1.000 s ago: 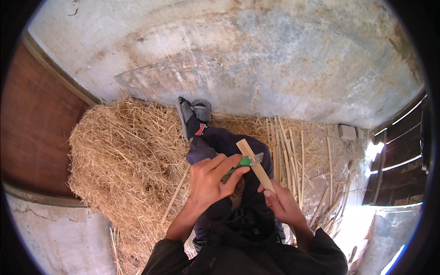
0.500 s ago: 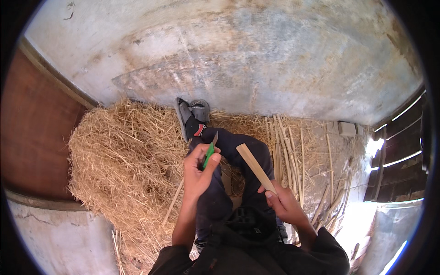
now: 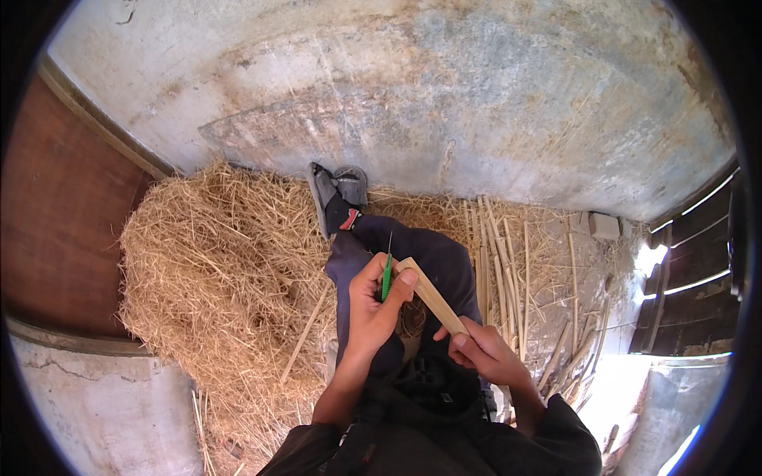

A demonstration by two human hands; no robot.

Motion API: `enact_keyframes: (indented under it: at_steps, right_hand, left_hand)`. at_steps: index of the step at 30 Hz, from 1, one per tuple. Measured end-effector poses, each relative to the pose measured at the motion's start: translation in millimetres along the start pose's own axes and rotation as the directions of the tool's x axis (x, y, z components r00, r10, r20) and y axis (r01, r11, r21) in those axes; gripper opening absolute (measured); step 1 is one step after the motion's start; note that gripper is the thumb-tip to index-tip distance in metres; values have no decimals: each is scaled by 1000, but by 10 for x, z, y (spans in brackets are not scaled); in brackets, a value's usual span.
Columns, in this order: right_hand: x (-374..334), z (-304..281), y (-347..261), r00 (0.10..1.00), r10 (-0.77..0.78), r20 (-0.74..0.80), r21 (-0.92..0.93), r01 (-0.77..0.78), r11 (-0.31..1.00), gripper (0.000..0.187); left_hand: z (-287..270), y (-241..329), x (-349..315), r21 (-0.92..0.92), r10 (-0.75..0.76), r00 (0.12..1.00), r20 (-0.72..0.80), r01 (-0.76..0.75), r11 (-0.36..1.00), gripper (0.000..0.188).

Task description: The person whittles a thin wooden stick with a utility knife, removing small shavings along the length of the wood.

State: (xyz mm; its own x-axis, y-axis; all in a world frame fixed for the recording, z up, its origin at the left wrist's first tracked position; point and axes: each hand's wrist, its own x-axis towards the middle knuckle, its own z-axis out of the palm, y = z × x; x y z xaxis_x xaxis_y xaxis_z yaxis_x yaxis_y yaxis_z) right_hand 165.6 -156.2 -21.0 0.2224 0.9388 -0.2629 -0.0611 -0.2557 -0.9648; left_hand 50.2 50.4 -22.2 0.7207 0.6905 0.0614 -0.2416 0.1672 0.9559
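My left hand [image 3: 371,305] grips a small tool with a green handle [image 3: 386,276], its thin point sticking up; the thumb presses against the top end of a flat pale wooden strip [image 3: 432,296]. My right hand [image 3: 484,354] holds the strip's lower end, so it slants up to the left between both hands. Below the hands are my legs in dark trousers [image 3: 432,262] and a grey shoe [image 3: 333,197] pointing at the wall.
A big heap of straw [image 3: 214,278] fills the floor on my left. Several long pale cane strips [image 3: 504,254] lie on the right. A stained grey wall [image 3: 413,95] rises ahead, a brown wooden panel [image 3: 55,222] stands at left, dark slats [image 3: 690,285] at right.
My left hand with the green tool has moved right, back to the strip's top end, and now touches it. The right hand has kept its hold on the strip.
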Motion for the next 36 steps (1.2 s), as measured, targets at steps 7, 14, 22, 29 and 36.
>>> enact_keyframes:
  at_steps: [7,14,22,29,36]
  right_hand:
    - [2,37,-33,972,-94,-214,-235,42,971,40]
    - [24,23,79,915,-216,-342,-232,140,962,47]
    - [56,23,113,845,-380,-375,-324,265,908,46]
    - [42,-71,159,904,-358,-235,-339,269,902,39]
    - [-4,-79,174,966,-200,-164,-86,188,978,32]
  left_hand:
    - [-15,-61,3,224,127,991,27,-130,966,17]
    - [7,33,-14,165,68,997,37,-73,984,22]
    - [-27,21,-20,59,-26,998,56,22,998,24]
    - [-11,-8,-10,-109,-18,994,106,30,994,23]
    - [-4,7,-4,-232,-57,985,161,94,968,27]
